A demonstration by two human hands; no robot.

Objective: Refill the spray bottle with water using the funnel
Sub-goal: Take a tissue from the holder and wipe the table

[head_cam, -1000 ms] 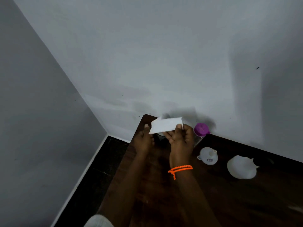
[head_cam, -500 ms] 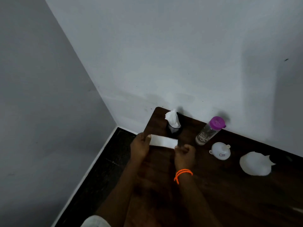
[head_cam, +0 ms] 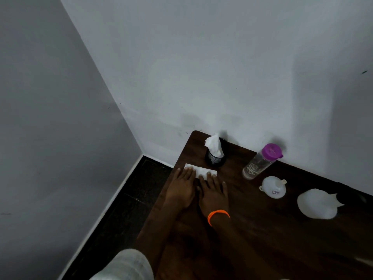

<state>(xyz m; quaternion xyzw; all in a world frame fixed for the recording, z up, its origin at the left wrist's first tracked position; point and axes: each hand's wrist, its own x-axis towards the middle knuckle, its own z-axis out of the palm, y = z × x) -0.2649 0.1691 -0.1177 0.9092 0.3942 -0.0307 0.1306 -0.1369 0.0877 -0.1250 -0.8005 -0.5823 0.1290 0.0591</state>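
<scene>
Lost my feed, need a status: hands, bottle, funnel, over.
Left hand and right hand flat, pressing the tissue on the table. Bottle capped, funnel untouched beside it. Nothing blocking.

Both hands, left (head_cam: 181, 188) and right (head_cam: 214, 193), lie flat, fingers straight.

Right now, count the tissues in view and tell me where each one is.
2: one folded tissue flat on the table under the fingertips of both hands, one sticking up from the black mesh holder. More may sit hidden inside the holder.
</scene>
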